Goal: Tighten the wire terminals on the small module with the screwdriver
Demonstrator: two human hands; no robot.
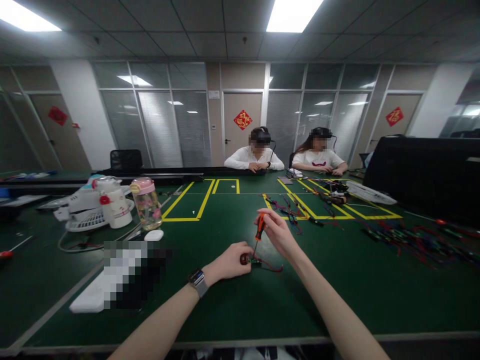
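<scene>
The left hand (232, 262), in the lower middle of the frame, covers the left end of a small green circuit board (256, 261); its fingers are curled onto that end, and a dark reddish part beneath them is hard to make out. The right hand (275, 227), at centre, grips an orange-and-black screwdriver (260, 229), the fingers hiding the top of its handle. The shaft points down to the board, though whether the tip sits in a screw is too small to tell. Red wires (275, 269) trail from the board's right side across the green surface (210, 320).

A blurred block masks most of a white object (88, 297) at lower left, and a red-handled screwdriver (5, 256) is cut off by the left edge. In the left part, a pink-lidded bottle (145, 205) and a white bottle (116, 207) stand in front of a white fan (84, 205), partly blocking it. Tangled wires (420, 242) spread at right, below a large black panel (423, 180) that blocks the view behind
</scene>
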